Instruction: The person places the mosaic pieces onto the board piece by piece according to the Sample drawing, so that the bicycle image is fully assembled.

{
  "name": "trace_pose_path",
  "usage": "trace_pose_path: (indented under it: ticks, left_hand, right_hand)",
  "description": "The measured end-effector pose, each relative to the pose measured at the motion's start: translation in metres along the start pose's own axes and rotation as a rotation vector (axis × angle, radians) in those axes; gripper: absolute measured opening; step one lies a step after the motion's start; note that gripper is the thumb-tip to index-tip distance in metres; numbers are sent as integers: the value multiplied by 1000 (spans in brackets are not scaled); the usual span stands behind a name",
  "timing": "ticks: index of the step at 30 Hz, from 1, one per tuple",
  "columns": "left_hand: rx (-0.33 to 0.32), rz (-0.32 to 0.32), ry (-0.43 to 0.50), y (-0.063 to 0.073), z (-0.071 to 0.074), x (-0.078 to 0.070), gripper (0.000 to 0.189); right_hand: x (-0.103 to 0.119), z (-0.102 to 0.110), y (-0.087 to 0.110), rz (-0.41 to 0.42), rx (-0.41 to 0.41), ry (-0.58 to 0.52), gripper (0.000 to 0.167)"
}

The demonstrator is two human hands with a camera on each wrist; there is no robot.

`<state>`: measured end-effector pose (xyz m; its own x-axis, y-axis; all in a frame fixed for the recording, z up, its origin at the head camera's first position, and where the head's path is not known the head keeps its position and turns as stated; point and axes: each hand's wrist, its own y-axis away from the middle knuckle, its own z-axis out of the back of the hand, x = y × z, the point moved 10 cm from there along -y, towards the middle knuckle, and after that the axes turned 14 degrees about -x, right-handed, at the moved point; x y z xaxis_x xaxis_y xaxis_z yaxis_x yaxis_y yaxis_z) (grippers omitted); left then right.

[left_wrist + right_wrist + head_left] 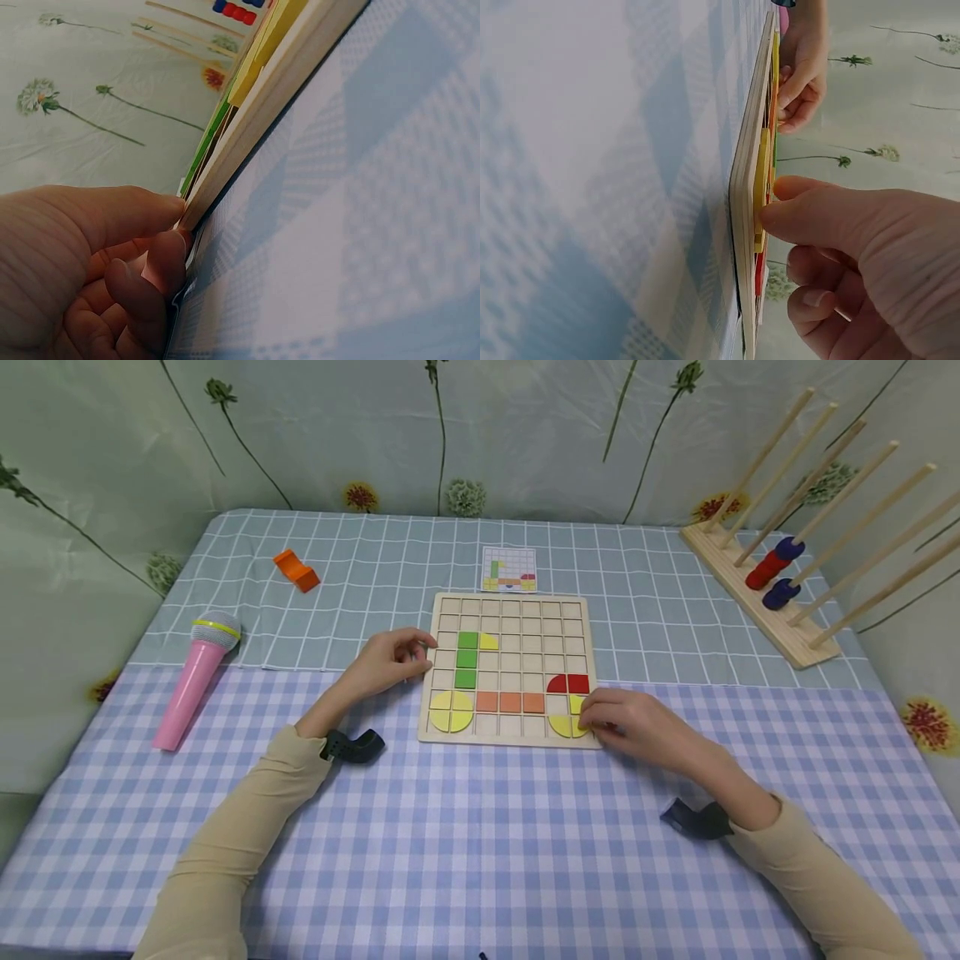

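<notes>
A wooden grid board (510, 656) lies on the cloth with coloured tiles on it. My left hand (388, 662) holds the board's left edge between thumb and forefinger; in the left wrist view the thumb (154, 214) meets the rim. At the lower right corner, my right hand (637, 727) has thumb and forefinger on a yellow quarter-circle tile (761, 187), partly hidden by the fingers. Green squares (466, 660), orange squares (510, 702), red tiles (577, 683) and a yellow circle of quarter tiles (452, 712) sit in the grid.
A small pattern card (508, 568) lies behind the board. To the left are a pink toy microphone (191, 689) and an orange block (297, 571). At the back right stands a wooden peg rack (757, 593) with red and blue beads.
</notes>
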<state>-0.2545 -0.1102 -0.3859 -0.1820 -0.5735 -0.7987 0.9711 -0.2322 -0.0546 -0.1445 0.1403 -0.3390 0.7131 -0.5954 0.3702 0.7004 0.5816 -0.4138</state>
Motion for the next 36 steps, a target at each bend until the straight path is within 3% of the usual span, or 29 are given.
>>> trace_pose_path:
  ticks: [7, 15, 21, 24, 29, 36]
  left_hand:
    - [5, -17, 7, 0, 0, -1, 28]
    - [4, -23, -6, -1, 1, -2, 29]
    - [4, -11, -3, 0, 1, -1, 29]
    - [-1, -8, 1, 0, 1, -1, 30]
    - [-6, -6, -2, -1, 1, -1, 29]
    - [-3, -9, 1, 0, 1, -1, 30]
  right_hand:
    - [-6, 12, 3, -49, 15, 60, 20]
    - [-30, 38, 27, -156, 35, 128, 23]
    - [-50, 49, 46, -263, 86, 175, 21]
    - [-55, 53, 51, -276, 91, 199, 21]
    - [-56, 56, 56, -251, 80, 208, 23]
    - [-65, 50, 66, -337, 183, 176, 27]
